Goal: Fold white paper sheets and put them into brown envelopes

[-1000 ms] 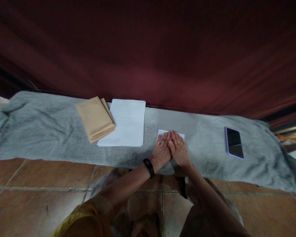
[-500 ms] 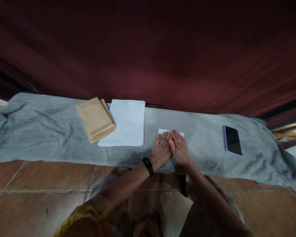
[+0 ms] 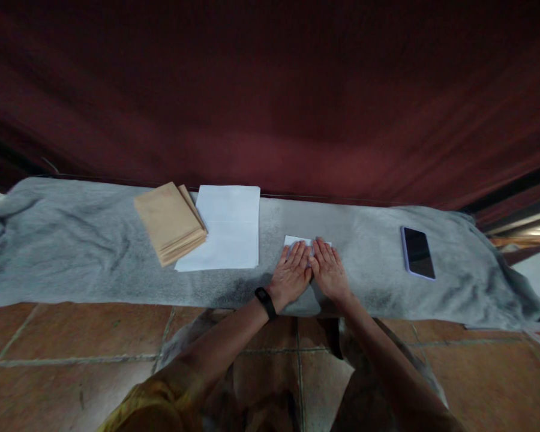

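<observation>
Both palms lie flat on a small white piece of paper (image 3: 292, 240), which looks folded and is mostly covered by them. My left hand (image 3: 291, 273), with a black band on its wrist, presses on the paper's left part, fingers stretched out. On the right part rests my right hand (image 3: 328, 270), its fingers also extended. The two thumbs nearly meet in the middle. To the left lies a stack of white paper sheets (image 3: 234, 234). Brown envelopes (image 3: 168, 216) are piled over that stack's left edge.
A grey cloth (image 3: 94, 240) covers the long, narrow bench. A phone (image 3: 418, 253) in a pale purple case lies to the right. Dark red fabric (image 3: 270, 120) rises behind the bench. Terracotta tiles (image 3: 72, 336) make up the floor.
My hands have spread slightly apart over the small paper, with the left fingers fanning a little more. The whole view has shifted slightly. Envelopes, sheets and phone stay in place.
</observation>
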Motion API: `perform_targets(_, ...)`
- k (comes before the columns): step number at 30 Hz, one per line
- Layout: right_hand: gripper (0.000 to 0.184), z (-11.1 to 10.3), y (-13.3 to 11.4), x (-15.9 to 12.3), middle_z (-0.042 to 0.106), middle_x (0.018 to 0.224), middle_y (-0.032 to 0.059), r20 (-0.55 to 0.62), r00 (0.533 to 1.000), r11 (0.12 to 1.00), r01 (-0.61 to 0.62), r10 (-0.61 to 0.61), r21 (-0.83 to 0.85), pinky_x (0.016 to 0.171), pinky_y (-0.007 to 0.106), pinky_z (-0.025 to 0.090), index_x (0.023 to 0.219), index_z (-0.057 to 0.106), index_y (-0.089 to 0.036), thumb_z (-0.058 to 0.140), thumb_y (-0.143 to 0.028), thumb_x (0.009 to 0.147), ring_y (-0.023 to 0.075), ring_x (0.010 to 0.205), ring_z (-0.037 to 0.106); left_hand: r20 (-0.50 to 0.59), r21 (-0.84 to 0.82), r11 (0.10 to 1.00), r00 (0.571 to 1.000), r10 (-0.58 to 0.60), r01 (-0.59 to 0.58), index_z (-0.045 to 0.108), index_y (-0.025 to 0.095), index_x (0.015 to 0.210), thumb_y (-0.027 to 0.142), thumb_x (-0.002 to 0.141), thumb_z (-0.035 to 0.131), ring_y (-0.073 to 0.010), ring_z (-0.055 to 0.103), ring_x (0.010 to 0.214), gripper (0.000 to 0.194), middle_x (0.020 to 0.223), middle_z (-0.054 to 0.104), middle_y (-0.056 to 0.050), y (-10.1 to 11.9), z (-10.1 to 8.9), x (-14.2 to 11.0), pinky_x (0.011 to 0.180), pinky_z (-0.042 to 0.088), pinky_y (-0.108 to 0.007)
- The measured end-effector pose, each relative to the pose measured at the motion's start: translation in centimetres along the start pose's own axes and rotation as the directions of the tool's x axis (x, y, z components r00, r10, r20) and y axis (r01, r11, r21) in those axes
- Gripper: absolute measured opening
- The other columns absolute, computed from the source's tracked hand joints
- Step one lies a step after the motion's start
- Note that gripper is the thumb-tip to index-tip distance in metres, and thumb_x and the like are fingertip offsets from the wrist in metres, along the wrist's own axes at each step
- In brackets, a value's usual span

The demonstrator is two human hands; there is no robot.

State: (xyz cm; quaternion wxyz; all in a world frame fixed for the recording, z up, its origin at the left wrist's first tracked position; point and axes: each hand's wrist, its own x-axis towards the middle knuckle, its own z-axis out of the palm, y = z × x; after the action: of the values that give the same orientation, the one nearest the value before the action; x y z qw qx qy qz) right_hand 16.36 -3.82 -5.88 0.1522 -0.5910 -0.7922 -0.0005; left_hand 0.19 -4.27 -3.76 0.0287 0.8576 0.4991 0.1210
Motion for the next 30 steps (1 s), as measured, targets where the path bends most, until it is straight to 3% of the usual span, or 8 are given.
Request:
perform_targets(17,0.060,-0.2,1.4,-0.8,0.039,0.161,0.0164,-0.068,0.996,0.998,-0.059,0.059,0.001,0.120,0.050,0.030,0.158,0.031,-0.012,0.032,-0.041,0.106,0.0279,0.148,0.036,0.006,0.056,0.992,0.993,-0.116,0.115,0.035,0.009,0.154,0.041,0.102,0.039,-0.0296,0.026,0.153,0.062,0.164,0.031,-0.017,-1.0,-0.8,-0.3,0.125,0.024,-0.052)
perform_targets(24,0.058,-0.5,1.7,-0.9,0.040,0.160,0.0167,-0.047,0.994,0.995,-0.100,0.100,-0.002,0.121,0.053,0.027,0.156,0.035,-0.010,0.033,-0.038,0.105,0.0306,0.147,0.036,-0.026,0.055,0.995,0.996,-0.086,0.087,0.036,0.005,0.153,0.037,0.101,0.036,-0.0289,0.027,0.153,0.061,0.161,0.035,-0.019,-0.9,-1.2,0.5,0.126,0.020,-0.054)
perform_targets(30,0.055,-0.5,1.5,-0.1,0.042,0.158,0.0203,-0.083,0.991,0.993,-0.104,0.109,0.053,0.120,0.057,0.027,0.152,0.041,-0.007,0.033,-0.033,0.104,0.0319,0.149,0.034,-0.015,0.043,0.998,0.999,-0.035,0.035,0.034,0.004,0.153,0.035,0.102,0.034,-0.0258,0.024,0.154,0.060,0.164,0.030,-0.017,-0.2,-0.7,1.8,0.127,0.020,-0.047)
